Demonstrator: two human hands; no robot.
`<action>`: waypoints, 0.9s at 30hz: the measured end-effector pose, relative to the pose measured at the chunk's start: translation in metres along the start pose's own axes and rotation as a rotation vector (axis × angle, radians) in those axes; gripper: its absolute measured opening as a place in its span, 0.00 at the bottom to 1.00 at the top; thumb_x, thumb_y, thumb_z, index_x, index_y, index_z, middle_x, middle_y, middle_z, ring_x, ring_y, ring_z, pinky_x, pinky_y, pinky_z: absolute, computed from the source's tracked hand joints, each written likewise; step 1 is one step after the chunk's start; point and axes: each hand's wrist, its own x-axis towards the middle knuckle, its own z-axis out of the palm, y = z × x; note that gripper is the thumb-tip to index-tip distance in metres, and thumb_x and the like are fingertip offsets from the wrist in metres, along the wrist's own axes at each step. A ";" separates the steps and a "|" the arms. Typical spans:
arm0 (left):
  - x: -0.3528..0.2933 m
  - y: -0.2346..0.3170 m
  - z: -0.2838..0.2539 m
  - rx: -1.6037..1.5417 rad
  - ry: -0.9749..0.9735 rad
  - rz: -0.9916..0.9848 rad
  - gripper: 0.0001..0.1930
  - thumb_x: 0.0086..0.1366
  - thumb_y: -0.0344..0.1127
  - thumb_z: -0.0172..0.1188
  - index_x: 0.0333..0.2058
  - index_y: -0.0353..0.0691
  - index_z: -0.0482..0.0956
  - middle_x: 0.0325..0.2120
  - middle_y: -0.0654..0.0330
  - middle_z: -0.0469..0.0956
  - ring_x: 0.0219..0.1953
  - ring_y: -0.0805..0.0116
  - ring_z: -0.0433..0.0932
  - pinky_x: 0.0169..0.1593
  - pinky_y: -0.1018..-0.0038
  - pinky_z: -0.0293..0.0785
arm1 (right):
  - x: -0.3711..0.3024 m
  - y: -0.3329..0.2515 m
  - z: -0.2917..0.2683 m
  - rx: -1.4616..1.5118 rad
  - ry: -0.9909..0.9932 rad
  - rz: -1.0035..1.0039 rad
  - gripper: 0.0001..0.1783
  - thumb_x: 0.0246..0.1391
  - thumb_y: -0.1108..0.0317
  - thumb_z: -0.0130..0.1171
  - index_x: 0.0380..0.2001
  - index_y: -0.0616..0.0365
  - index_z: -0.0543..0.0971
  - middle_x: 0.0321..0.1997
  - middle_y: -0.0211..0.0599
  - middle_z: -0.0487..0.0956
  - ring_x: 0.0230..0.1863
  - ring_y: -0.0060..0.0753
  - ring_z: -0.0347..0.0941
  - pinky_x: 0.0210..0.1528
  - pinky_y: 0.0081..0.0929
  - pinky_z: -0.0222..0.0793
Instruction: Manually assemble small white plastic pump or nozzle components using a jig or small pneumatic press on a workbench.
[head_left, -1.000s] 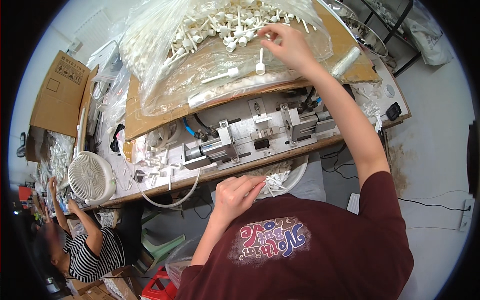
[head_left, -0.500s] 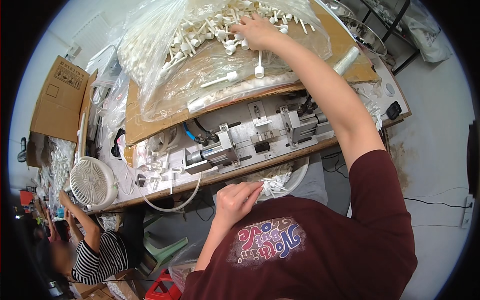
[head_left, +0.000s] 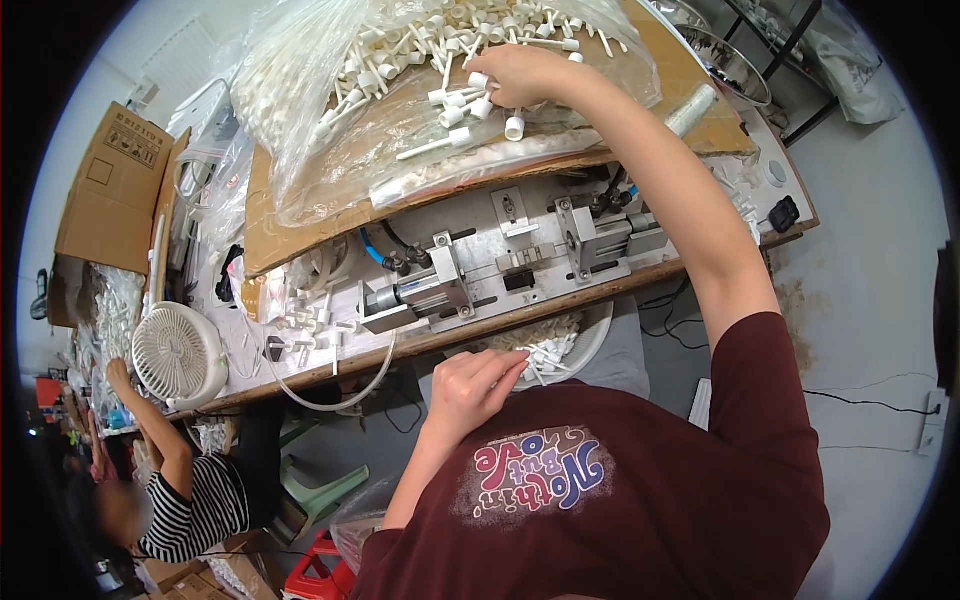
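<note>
My right hand reaches over a pile of white plastic cup-ended sticks on clear plastic sheeting. Its fingers curl around a white cup-ended stick, with several more just below and beside the fingertips. One such stick lies apart, nearer the metal fixture. My left hand is closed, thumb against fingers, at the edge of a round pale basin of small white plastic pieces. What its fingers hold, if anything, I cannot make out.
A metal clamping fixture with two cylinders sits along the table edge, under a cardboard sheet. A hose loops off the edge. At left are a white fan, a cardboard box and a person in a striped top.
My right hand has come down from the pile toward me, and several cup-ended sticks now lie closer, around its fingers. My left hand stays closed by the basin.
</note>
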 end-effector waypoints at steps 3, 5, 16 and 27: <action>-0.001 0.002 -0.001 -0.003 -0.021 -0.004 0.05 0.55 0.30 0.69 0.32 0.42 0.84 0.22 0.63 0.80 0.20 0.65 0.78 0.24 0.73 0.71 | -0.011 -0.006 -0.017 0.086 -0.082 0.002 0.20 0.47 0.70 0.61 0.47 0.54 0.78 0.46 0.44 0.80 0.48 0.44 0.78 0.49 0.39 0.74; -0.002 0.004 -0.003 -0.012 -0.056 -0.011 0.07 0.54 0.27 0.69 0.33 0.40 0.84 0.24 0.60 0.82 0.22 0.65 0.80 0.25 0.73 0.71 | -0.017 -0.006 -0.023 0.104 -0.102 -0.020 0.19 0.46 0.68 0.64 0.45 0.55 0.80 0.46 0.45 0.81 0.45 0.42 0.79 0.46 0.38 0.74; -0.002 0.006 -0.002 0.002 -0.086 0.010 0.07 0.54 0.28 0.69 0.33 0.41 0.84 0.26 0.61 0.83 0.22 0.65 0.79 0.25 0.73 0.72 | -0.051 0.003 -0.033 -0.013 0.099 -0.162 0.23 0.45 0.67 0.69 0.48 0.51 0.80 0.45 0.38 0.79 0.50 0.38 0.75 0.52 0.37 0.74; 0.000 0.014 -0.002 -0.011 -0.066 0.009 0.06 0.56 0.34 0.69 0.33 0.44 0.84 0.22 0.65 0.79 0.20 0.66 0.77 0.24 0.72 0.71 | -0.017 -0.045 -0.015 0.053 0.003 0.004 0.40 0.38 0.81 0.64 0.60 0.50 0.70 0.47 0.43 0.80 0.47 0.42 0.79 0.44 0.38 0.76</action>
